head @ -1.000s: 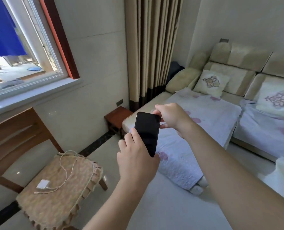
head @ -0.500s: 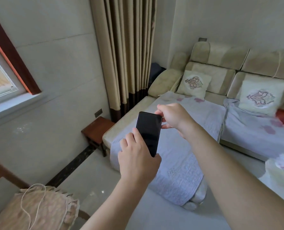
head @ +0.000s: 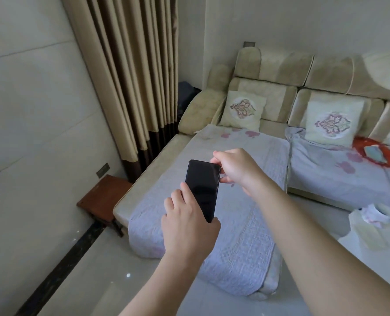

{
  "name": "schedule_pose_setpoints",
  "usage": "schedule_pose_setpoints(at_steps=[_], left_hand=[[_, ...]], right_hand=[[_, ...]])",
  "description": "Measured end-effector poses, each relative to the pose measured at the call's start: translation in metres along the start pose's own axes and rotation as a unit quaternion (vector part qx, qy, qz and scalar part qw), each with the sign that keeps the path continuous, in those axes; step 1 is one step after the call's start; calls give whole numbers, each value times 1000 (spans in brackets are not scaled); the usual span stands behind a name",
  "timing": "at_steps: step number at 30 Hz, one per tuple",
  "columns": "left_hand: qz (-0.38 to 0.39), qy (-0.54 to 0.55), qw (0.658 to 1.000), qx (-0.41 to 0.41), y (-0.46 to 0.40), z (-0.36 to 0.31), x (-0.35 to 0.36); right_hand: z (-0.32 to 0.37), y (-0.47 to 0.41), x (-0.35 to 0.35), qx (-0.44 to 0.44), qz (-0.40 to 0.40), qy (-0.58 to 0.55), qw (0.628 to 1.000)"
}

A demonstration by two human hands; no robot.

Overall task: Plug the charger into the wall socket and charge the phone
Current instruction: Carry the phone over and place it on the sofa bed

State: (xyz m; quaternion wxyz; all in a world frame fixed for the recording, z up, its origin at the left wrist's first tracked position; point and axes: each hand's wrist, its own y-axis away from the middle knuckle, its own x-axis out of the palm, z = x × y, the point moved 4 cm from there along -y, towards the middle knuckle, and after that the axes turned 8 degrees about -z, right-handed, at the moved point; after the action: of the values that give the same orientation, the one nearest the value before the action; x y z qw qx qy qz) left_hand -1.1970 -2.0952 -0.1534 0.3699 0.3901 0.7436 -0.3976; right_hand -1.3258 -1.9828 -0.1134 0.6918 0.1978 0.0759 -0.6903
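Both hands on the phone (head: 202, 189), screen dark. The left hand (head: 187, 221) wraps its lower end, fingers closed around it. The right hand (head: 234, 168) pinches the top corner.

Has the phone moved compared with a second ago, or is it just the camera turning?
Cannot tell for the room. The phone sits the same between the left hand and right hand; the sofa slid across the view, so the head turned right.

A sofa (head: 271, 69) with two cushions (head: 243, 110) fills twelve to three o'clock. Curtains (head: 130, 76) hang at eleven. A stool (head: 103, 197) stands at nine.
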Motion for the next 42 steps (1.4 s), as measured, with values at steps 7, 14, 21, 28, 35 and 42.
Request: schedule_pose_setpoints(at_steps=[7, 14, 21, 28, 35, 42], left_hand=[[44, 35, 998, 36, -65, 13, 56], [81, 42, 992, 84, -125, 30, 105], [112, 39, 988, 103, -157, 36, 155], [149, 44, 984, 85, -167, 43, 226], [182, 63, 980, 58, -164, 56, 319], [201, 59, 976, 53, -157, 73, 408]], right_hand=[[-22, -69, 14, 35, -60, 3, 998], [-38, -125, 35, 64, -102, 0, 993], [-64, -170, 49, 94, -116, 17, 989], [-116, -214, 63, 112, -120, 32, 986], [-195, -261, 81, 126, -97, 55, 986], [-274, -301, 103, 142, -80, 45, 986]])
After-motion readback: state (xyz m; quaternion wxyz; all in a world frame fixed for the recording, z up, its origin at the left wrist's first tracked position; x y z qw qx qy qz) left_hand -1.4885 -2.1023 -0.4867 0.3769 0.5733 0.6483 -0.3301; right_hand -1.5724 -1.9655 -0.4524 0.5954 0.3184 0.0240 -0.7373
